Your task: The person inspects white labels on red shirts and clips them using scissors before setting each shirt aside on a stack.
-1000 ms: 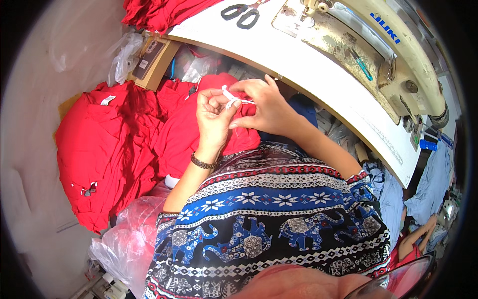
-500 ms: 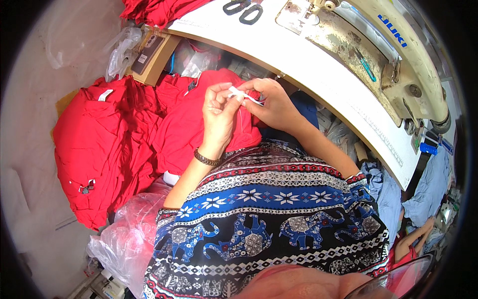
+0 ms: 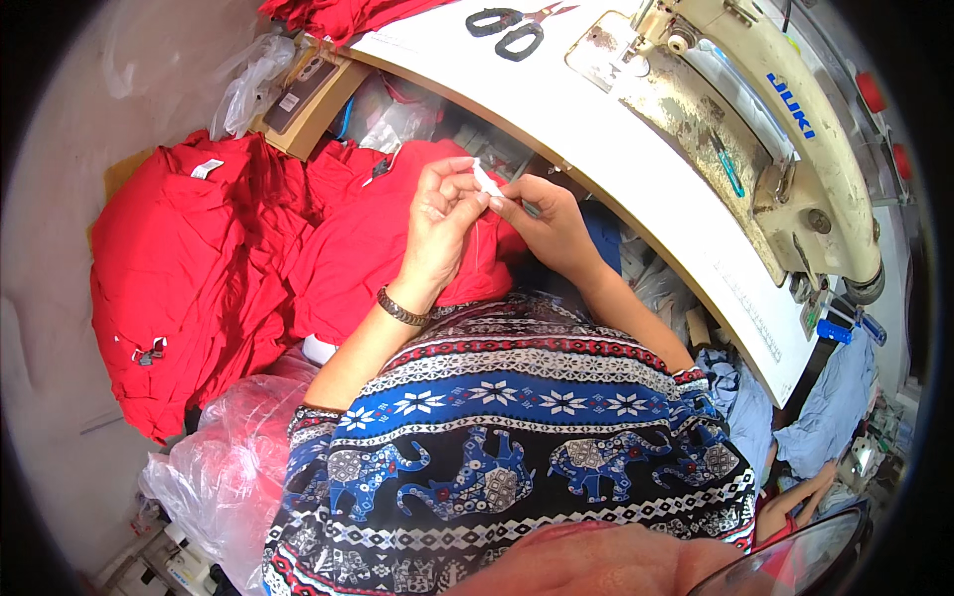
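A small white strip, perhaps a folded fabric label or tape, is pinched between both my hands over my lap. My left hand is closed on its lower end with thumb and fingers, a dark bracelet on that wrist. My right hand pinches the same strip from the other side, fingertips almost touching the left thumb. A thin pale thread hangs below the left fingers. Beneath the hands lies red fabric, spread over my lap and bunched to the left.
A white sewing table curves past on the right, bearing black-handled scissors, a sewing machine and a teal thread snipper. A cardboard box stands under its left end. Clear plastic lies lower left; blue garments hang at right.
My right hand has shifted its grip, fingers now lower near the left thumb. The strip stands more upright, and its loose white end at the right no longer shows. The view has shifted slightly.
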Demonstrator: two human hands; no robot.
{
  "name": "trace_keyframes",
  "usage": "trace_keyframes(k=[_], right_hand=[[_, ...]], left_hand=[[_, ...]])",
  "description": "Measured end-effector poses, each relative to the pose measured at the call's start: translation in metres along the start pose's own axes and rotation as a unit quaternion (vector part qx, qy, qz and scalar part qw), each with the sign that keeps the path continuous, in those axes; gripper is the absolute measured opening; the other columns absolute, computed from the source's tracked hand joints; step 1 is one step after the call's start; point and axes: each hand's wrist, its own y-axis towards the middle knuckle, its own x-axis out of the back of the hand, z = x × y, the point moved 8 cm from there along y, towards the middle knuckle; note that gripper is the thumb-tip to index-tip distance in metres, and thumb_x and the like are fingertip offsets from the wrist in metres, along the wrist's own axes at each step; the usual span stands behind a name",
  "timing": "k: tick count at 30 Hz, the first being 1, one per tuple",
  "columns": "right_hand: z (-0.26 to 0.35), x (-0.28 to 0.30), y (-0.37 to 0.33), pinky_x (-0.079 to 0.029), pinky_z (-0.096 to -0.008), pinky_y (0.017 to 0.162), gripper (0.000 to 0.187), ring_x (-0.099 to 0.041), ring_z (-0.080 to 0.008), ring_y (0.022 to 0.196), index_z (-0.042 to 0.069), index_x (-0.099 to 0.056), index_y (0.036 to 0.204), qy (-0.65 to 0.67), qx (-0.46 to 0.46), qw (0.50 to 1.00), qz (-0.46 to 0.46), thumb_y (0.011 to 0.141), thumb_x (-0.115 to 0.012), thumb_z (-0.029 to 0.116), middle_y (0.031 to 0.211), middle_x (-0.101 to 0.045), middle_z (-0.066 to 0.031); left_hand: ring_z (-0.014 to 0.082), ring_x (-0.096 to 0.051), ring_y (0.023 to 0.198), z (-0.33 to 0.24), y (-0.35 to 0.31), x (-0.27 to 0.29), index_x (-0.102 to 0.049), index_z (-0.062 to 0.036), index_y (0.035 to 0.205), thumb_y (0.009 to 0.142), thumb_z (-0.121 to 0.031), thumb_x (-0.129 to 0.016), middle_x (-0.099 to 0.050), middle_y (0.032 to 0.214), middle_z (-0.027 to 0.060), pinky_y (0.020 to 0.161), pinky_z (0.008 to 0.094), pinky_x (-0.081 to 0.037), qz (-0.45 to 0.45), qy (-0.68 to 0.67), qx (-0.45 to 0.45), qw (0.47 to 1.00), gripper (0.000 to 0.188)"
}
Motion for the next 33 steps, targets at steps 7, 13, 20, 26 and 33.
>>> trace_keyframes(k=[7,13,20,26,33], right_hand=[[-0.009,0.0,0.0,-0.042,-0.0227,0.067,0.014,-0.053,-0.0072,0.075,-0.001,-0.066,0.093,-0.004,-0.005,1.0,0.017,0.089,-0.065,0.012,0.079,-0.062,-0.0027],[-0.026,0.004,-0.007,-0.047,-0.0243,0.071,0.023,-0.06,-0.0112,0.078,-0.003,-0.067,0.099,0.139,-0.059,0.988,-0.007,0.09,-0.063,0.018,0.086,-0.068,-0.007],[-0.037,0.006,-0.017,-0.046,-0.0208,0.072,0.021,-0.059,-0.0076,0.079,-0.002,-0.068,0.102,0.305,-0.163,0.937,-0.045,0.09,-0.063,0.015,0.087,-0.067,-0.0038],[-0.06,0.007,-0.03,-0.041,-0.0173,0.064,0.022,-0.054,-0.0053,0.07,0.001,-0.068,0.102,0.365,-0.242,0.897,-0.06,0.089,-0.064,0.019,0.084,-0.065,-0.002],[-0.047,0.002,-0.024,-0.043,-0.0192,0.063,0.022,-0.056,-0.0064,0.069,0.001,-0.067,0.103,0.385,-0.246,0.889,-0.037,0.088,-0.065,0.017,0.085,-0.066,-0.0023]], left_hand=[[0.0142,-0.064,0.078,-0.002,0.004,-0.003,-0.048,-0.0012,0.117,0.086,0.004,-0.061,-0.065,0.091,0.0071,0.075,0.025,-0.052,-0.009,0.078,-0.018,0.997,0.034],[0.0101,-0.059,0.084,-0.017,0.032,-0.013,-0.048,-0.0013,0.118,0.085,0.001,-0.063,-0.062,0.092,0.0039,0.074,0.0234,-0.049,0.028,0.218,-0.037,0.975,0.036],[0.0353,-0.061,0.096,-0.06,0.2,-0.057,-0.059,0.0,0.109,0.079,-0.024,-0.061,-0.064,0.1,0.0191,0.087,0.0409,-0.048,0.054,0.657,-0.277,0.699,0.038],[0.0357,-0.064,0.087,-0.036,0.237,-0.067,-0.064,0.0038,0.097,0.069,-0.023,-0.064,-0.065,0.088,0.0247,0.077,0.0424,-0.05,0.165,0.789,-0.105,0.583,0.039],[0.0341,-0.064,0.073,-0.088,0.132,0.011,-0.065,0.0028,0.089,0.073,-0.017,-0.064,-0.065,0.079,0.0221,0.068,0.04,-0.05,0.223,0.744,0.034,0.628,0.026]])
